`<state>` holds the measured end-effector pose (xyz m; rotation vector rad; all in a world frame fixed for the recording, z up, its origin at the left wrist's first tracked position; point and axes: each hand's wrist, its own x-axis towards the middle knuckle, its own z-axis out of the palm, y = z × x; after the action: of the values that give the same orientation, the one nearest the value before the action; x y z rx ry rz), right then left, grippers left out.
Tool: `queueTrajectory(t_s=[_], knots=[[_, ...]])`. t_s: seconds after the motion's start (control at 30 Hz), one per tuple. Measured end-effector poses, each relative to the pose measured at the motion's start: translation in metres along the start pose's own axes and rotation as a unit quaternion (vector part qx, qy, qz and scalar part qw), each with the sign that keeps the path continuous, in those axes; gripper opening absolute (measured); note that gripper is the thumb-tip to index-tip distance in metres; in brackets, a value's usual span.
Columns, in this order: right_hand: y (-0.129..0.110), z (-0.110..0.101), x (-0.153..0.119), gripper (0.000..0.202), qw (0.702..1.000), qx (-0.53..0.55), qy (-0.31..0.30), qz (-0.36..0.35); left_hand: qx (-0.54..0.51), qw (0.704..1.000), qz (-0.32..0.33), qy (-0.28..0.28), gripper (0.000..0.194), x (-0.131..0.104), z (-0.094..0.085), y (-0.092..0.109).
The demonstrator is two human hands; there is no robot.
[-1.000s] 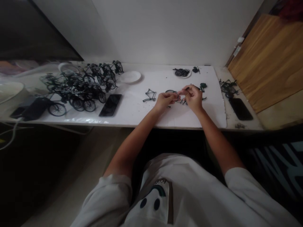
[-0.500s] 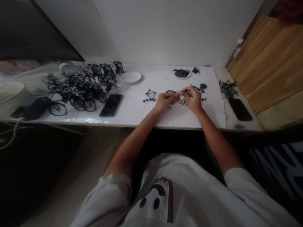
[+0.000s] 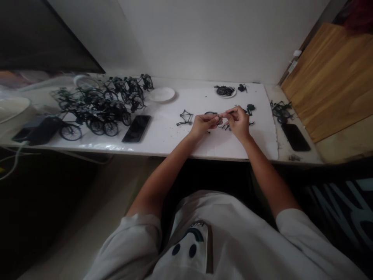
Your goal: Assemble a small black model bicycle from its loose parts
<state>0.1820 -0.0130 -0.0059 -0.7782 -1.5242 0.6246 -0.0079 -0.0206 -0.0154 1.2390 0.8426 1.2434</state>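
My left hand (image 3: 203, 125) is closed, thumb against fingers, on a small dark part whose kind I cannot make out. Close beside it, my right hand (image 3: 239, 121) pinches a small dark piece (image 3: 231, 112) between thumb and forefinger; its kind is too small to tell. The fingertips of both hands almost meet over the white board (image 3: 163, 132). Just behind my left hand lies a miniature bicycle wheel (image 3: 210, 113), partly hidden. A dark miniature bicycle frame (image 3: 185, 117) lies on the board to the left of my hands. Small dark parts (image 3: 250, 108) lie around my right hand.
Several assembled miniature bicycles (image 3: 99, 107) crowd the left side. Near them are a phone (image 3: 136, 128) and a white plate (image 3: 162, 94). At the back, a small dish (image 3: 225, 91) bears dark parts. Another dark phone (image 3: 295, 137) lies at the right by a wooden panel (image 3: 344, 81).
My hands stay close together with only slight finger movement. The dark piece at my right fingertips shows more clearly now. The whole view has shifted slightly.
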Motion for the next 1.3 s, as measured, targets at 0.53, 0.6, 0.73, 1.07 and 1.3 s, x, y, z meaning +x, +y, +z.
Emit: queueTrajectory(t_s=[0.53, 0.6, 0.73, 1.07, 1.3], knots=[[0.002, -0.003, -0.002, 0.038, 0.999, -0.039, -0.037, -0.009, -0.039, 0.999, -0.036, 0.002, 0.059, 0.001, -0.001, -0.002], [0.001, -0.002, -0.002, 0.039, 0.998, -0.055, -0.044, -0.002, -0.045, 0.998, -0.042, 0.007, 0.059, 0.002, -0.001, -0.002], [-0.002, -0.003, -0.002, 0.045, 0.995, -0.089, -0.044, 0.005, -0.047, 0.998, -0.042, 0.008, 0.054, 0.001, 0.0, -0.002], [-0.027, -0.031, 0.015, 0.035, 0.952, -0.255, -0.167, 0.032, -0.034, 0.998, -0.041, 0.02, 0.041, -0.001, 0.002, 0.002], [-0.041, -0.053, 0.019, 0.006, 0.861, -0.341, -0.35, 0.143, -0.03, 0.998, -0.051, 0.025, 0.039, -0.003, 0.005, 0.006]])
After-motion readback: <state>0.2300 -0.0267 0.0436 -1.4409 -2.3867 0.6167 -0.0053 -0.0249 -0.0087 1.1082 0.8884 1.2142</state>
